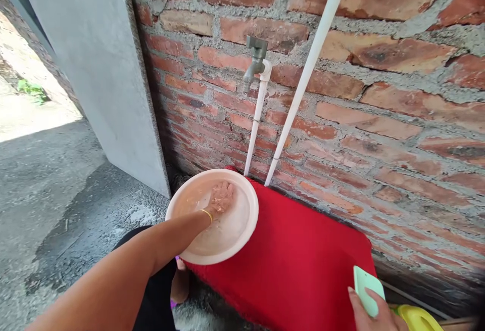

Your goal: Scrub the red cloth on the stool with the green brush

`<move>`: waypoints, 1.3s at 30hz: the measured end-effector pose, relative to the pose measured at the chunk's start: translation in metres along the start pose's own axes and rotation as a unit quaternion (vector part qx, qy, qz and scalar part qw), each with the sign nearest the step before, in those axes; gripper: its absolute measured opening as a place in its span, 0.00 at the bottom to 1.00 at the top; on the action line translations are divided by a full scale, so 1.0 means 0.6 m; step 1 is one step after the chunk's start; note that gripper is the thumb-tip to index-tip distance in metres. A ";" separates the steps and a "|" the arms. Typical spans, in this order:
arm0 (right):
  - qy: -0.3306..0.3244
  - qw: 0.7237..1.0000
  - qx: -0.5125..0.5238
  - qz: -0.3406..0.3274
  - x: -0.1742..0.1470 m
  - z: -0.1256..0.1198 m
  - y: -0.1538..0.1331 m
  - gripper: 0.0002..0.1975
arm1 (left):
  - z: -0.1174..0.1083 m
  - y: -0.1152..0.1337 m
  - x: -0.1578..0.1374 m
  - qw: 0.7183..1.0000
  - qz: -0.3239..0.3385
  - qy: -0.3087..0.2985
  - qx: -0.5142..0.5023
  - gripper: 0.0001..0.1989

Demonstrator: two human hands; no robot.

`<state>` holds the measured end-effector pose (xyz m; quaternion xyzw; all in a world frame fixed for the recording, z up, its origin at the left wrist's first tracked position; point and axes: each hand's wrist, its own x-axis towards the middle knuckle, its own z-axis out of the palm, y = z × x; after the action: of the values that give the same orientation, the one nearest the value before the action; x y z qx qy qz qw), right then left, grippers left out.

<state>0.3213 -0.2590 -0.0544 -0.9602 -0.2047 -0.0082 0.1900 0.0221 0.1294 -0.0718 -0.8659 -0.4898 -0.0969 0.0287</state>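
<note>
My left hand (222, 197) is in the water of a pale pinkish plastic basin (178, 194), fingers stretched out and holding nothing I can see. A thin yellow bangle (206, 215) circles that wrist. The basin rests on the left end of a surface covered with red cloth (299, 240). At the lower right, my right hand (373, 311) grips a flat mint-green block (368, 286) with rounded corners and a small hole near one end. Its underside is hidden, so its kind cannot be told.
A brass-grey tap (254, 60) on a white pipe (256, 124) stands above the basin. Another white pipe (308, 71) slants along the brick wall (397, 108). A grey slab (98, 58) leans at left over wet concrete floor (91, 209). A yellow container (417, 318) sits by my right hand.
</note>
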 end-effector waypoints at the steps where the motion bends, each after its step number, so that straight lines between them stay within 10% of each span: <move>1: 0.002 1.000 0.015 -0.022 -0.008 0.012 -0.029 0.39 | -0.001 0.000 0.000 1.000 -0.001 -0.001 0.004 0.13; 10: -0.087 0.928 0.120 -0.342 -0.129 0.145 -0.352 0.11 | 0.000 -0.007 0.004 0.999 0.014 -0.025 0.021 0.13; 14: -0.089 0.940 0.127 -0.305 -0.089 0.137 -0.313 0.14 | -0.009 -0.002 0.002 1.000 0.006 -0.021 0.019 0.14; 21: -0.012 0.998 0.058 -0.029 0.050 0.034 -0.061 0.34 | -0.016 0.004 -0.001 0.999 0.003 -0.032 0.011 0.13; 24: 0.005 0.999 0.014 0.030 0.068 0.008 -0.023 0.37 | -0.013 0.004 0.000 0.999 -0.002 -0.032 0.014 0.13; 34: -0.104 0.944 0.094 -0.299 -0.031 0.135 -0.375 0.18 | -0.018 0.003 -0.002 1.000 0.001 -0.014 -0.020 0.12; 39: -0.117 0.943 0.080 -0.301 -0.002 0.150 -0.385 0.17 | -0.019 0.004 -0.002 0.999 -0.002 -0.032 0.001 0.12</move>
<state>0.2232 -0.0314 -0.0545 -0.8293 -0.5054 0.0641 0.2294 0.0219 0.1255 -0.0608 -0.8677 -0.4921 -0.0686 0.0133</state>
